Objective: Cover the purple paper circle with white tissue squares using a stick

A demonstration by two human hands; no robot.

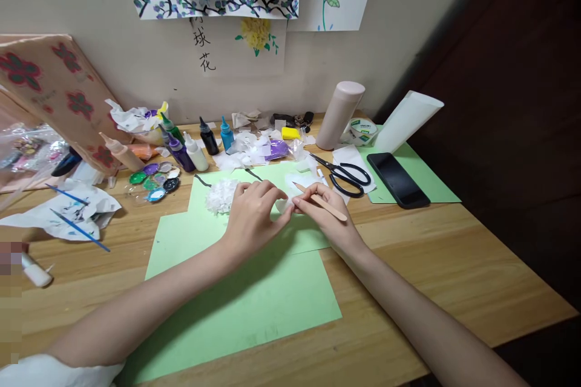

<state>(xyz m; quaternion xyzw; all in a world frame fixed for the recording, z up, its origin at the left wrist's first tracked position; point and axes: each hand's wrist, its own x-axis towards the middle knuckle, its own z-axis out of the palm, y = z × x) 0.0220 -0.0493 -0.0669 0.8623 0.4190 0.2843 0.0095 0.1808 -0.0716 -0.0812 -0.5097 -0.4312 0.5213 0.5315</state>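
Note:
My right hand (330, 213) has a thin pointed wooden stick (333, 210) in its fingers, lying aslant across the hand. A small piece of white tissue paper (284, 204) sits between the fingertips of both hands. My left hand (254, 208) pinches this paper from the left. Just beyond the left hand lies a fluffy white paper ball (221, 196) on a green sheet (200, 190) with dark painted strokes. Below the hands is another green sheet (245, 302). More white paper (302, 178) lies behind the fingertips, partly hidden.
Black-handled scissors (347, 176) and a phone (399, 181) lie to the right. Paint bottles (181, 151), a palette (157, 181) and crumpled paper (247, 151) line the back. Blue brushes (79, 230) lie left. A tall cylinder (339, 115) stands near the wall.

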